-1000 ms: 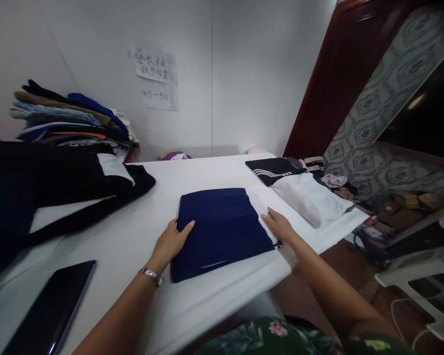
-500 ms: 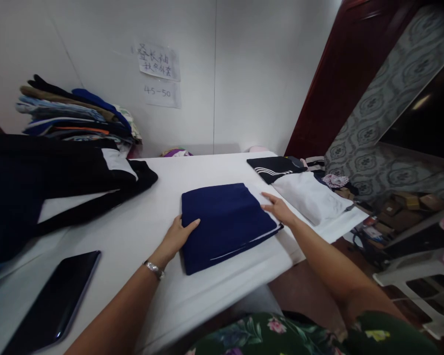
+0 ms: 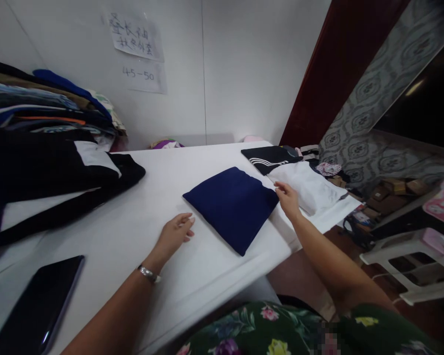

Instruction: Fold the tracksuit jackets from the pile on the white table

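Note:
A folded navy garment (image 3: 233,204) lies on the white table, turned with one corner pointing toward me. My left hand (image 3: 175,235), with a silver bracelet at its wrist, hovers left of the garment; its fingers are loosely curved and apart, holding nothing. Beside the garment's right corner is my right hand (image 3: 287,198), fingers loosely extended. I cannot tell whether its fingertips touch the cloth. Just beyond that hand lies a white garment (image 3: 307,185), next to a folded black garment with white stripes (image 3: 264,157).
A pile of folded clothes (image 3: 55,101) rises at the back left. In front of it spreads a black garment (image 3: 48,172) with a white patch. A phone (image 3: 37,305) lies at the near left. White stools (image 3: 403,261) stand right of the table (image 3: 148,197).
The navy garment has been turned on the table, and its far side now sits at an angle. My left hand has come off it. The view has shifted slightly.

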`<move>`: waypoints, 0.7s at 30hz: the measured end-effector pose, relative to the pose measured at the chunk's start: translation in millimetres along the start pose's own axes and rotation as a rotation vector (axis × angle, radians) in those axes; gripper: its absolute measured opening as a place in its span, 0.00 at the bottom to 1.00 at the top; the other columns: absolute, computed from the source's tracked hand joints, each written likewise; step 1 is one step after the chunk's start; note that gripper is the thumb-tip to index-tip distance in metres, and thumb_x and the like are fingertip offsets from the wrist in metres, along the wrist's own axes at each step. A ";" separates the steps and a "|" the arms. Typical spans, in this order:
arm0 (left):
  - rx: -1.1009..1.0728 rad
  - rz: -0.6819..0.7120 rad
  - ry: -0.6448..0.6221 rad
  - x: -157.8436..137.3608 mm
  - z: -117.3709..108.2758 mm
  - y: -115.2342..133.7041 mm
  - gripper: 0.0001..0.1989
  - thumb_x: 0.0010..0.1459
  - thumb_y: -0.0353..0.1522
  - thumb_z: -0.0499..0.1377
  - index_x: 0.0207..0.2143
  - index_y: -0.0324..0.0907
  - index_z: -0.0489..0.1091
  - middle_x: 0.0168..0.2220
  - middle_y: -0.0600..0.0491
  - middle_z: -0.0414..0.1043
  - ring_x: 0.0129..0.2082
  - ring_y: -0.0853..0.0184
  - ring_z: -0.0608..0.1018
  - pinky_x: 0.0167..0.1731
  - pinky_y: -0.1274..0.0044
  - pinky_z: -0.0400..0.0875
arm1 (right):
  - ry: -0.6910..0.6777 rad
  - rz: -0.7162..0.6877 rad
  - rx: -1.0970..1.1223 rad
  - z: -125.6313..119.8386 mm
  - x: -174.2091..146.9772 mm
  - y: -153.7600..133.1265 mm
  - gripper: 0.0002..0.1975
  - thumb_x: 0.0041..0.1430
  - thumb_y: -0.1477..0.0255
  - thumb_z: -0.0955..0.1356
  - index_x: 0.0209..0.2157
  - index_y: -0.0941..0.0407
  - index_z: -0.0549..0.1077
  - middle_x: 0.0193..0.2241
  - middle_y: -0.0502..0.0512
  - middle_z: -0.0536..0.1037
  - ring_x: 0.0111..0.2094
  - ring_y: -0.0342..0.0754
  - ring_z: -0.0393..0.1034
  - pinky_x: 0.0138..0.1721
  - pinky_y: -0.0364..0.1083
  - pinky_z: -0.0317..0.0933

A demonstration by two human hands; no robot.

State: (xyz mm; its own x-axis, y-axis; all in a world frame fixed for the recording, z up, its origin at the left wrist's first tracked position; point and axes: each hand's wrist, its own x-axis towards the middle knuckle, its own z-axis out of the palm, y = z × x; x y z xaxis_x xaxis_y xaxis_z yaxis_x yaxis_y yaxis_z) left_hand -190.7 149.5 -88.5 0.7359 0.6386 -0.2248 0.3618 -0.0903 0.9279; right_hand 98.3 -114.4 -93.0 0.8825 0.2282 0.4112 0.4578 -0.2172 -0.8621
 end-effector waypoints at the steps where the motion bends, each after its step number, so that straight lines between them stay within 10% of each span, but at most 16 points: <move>1: 0.025 0.032 0.061 4.3 -2.5 0.2 0.23 0.53 0.42 0.58 0.48 0.39 0.70 0.38 0.48 0.74 0.28 0.68 0.76 0.25 0.77 0.72 | 0.002 0.069 0.121 -5.7 -21.0 -3.8 0.18 0.50 0.65 0.69 0.42 0.56 0.75 0.40 0.58 0.79 0.36 0.49 0.72 0.36 0.48 0.67; 9: 0.132 0.128 0.123 67.3 -11.3 15.4 0.26 0.58 0.43 0.55 0.57 0.41 0.66 0.24 0.55 0.70 0.20 0.72 0.70 0.19 0.81 0.63 | -0.450 0.871 0.675 -16.3 -146.2 -63.7 0.18 0.48 0.67 0.75 0.39 0.57 0.71 0.31 0.55 0.80 0.23 0.42 0.73 0.19 0.39 0.64; 14: 0.028 0.087 0.035 98.5 -3.1 17.2 0.23 0.61 0.39 0.53 0.56 0.38 0.64 0.33 0.51 0.72 0.19 0.75 0.69 0.17 0.81 0.61 | -0.699 0.970 0.692 6.3 -167.5 -80.0 0.22 0.47 0.65 0.76 0.39 0.56 0.65 0.31 0.53 0.80 0.22 0.43 0.75 0.16 0.38 0.64; 21: 0.127 0.035 0.007 120.8 -10.2 14.8 0.19 0.61 0.44 0.52 0.40 0.38 0.71 0.17 0.58 0.63 0.15 0.73 0.65 0.16 0.80 0.57 | -0.920 0.974 0.664 14.4 -176.8 -84.3 0.22 0.47 0.60 0.75 0.35 0.54 0.63 0.29 0.52 0.80 0.21 0.45 0.75 0.13 0.37 0.61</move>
State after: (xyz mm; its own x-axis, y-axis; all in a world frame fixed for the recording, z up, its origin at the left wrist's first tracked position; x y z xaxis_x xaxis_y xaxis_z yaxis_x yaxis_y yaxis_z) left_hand -102.3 233.1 -98.9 0.7453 0.6389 -0.1906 0.4063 -0.2085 0.8896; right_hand -97.8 -122.7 -97.3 0.3146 0.8089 -0.4967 -0.6090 -0.2294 -0.7593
